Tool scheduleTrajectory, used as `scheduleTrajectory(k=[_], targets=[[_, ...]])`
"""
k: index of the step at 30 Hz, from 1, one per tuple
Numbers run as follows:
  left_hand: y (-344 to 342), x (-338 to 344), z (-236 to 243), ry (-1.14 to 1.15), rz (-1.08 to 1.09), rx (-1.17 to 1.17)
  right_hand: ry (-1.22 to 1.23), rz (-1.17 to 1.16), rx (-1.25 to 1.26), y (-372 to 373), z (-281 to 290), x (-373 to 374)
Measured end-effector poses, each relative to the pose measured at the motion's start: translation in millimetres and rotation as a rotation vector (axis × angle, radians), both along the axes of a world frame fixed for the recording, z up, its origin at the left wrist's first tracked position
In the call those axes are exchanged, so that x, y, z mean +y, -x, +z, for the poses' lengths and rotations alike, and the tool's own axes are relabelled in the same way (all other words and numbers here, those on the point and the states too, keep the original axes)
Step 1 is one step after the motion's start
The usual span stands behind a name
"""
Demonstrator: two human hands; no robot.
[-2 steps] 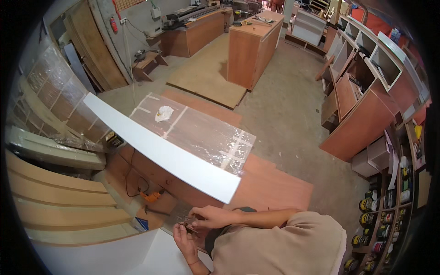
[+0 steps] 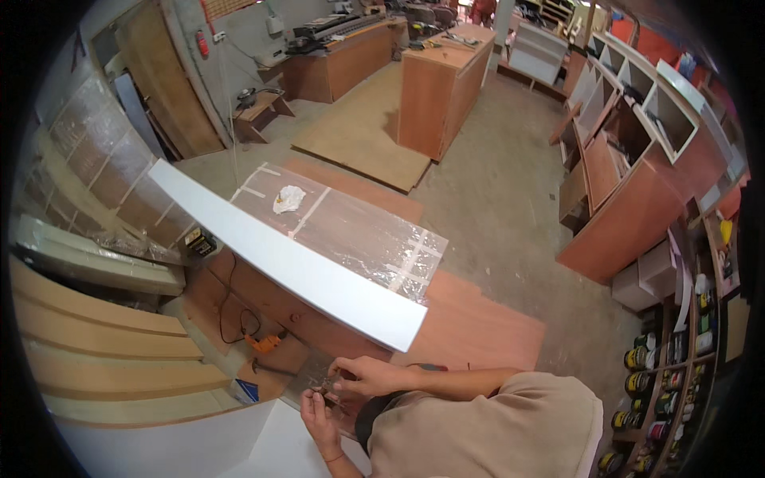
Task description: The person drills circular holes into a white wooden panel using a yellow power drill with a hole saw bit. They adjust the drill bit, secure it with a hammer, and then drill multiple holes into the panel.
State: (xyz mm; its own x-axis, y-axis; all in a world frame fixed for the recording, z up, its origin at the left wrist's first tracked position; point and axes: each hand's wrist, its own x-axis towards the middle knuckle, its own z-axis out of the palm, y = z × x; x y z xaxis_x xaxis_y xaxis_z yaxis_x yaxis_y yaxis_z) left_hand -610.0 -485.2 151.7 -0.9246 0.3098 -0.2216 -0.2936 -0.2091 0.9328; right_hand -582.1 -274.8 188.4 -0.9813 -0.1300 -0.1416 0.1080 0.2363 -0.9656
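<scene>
My left hand (image 2: 320, 424) is raised at the bottom centre, palm turned up, with its fingers curled around a small dark item that I cannot make out. My right hand (image 2: 368, 377) reaches across from the right, its fingers bent and pinched together just above the left fingertips at the same small item. Beyond both hands a long white board (image 2: 291, 259) runs diagonally from far left to near centre. An orange power tool (image 2: 264, 342) with a black cord and a hammer (image 2: 275, 369) lie left of my hands.
A plastic-wrapped panel (image 2: 351, 231) with a crumpled white cloth (image 2: 288, 199) lies behind the board. Curved tan panels (image 2: 103, 338) stand at left. On the right are a wooden cabinet (image 2: 629, 207) and shelves of paint cans (image 2: 637, 382). A wooden counter (image 2: 442, 95) stands farther back.
The whole view has shifted very slightly. Both hands stay together in nearly the same place, with the right fingers changing position a little.
</scene>
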Motion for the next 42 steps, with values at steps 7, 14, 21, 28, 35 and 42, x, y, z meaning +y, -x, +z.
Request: scheduleTrajectory(k=[7,14,21,28,35,42], targets=[[67.9,-97.6,-1.2,0.166,-0.255,0.097,-0.076,0.03,0.042,56.6,6.5,-87.9],[115.7,-131.8,3.6,0.029,-0.367,-0.151,-0.023,-0.053,0.086,92.2,6.4,-127.3],[186.1,-138.4,5.5,-0.005,-0.356,-0.179,0.065,-0.055,0.105,166.8,7.0,-127.5],[253.5,-133.0,-1.6,-0.185,-0.27,-0.232,0.063,0.037,0.126,243.1,18.8,-117.3],[343.7,-100.0,-11.1,-0.271,-0.168,-0.3,-0.133,-0.55,0.374,302.1,13.6,-61.7],[464.1,-100.9,-20.4,-0.165,-0.131,-0.307,-0.129,-1.148,0.375,331.7,3.0,-31.5]])
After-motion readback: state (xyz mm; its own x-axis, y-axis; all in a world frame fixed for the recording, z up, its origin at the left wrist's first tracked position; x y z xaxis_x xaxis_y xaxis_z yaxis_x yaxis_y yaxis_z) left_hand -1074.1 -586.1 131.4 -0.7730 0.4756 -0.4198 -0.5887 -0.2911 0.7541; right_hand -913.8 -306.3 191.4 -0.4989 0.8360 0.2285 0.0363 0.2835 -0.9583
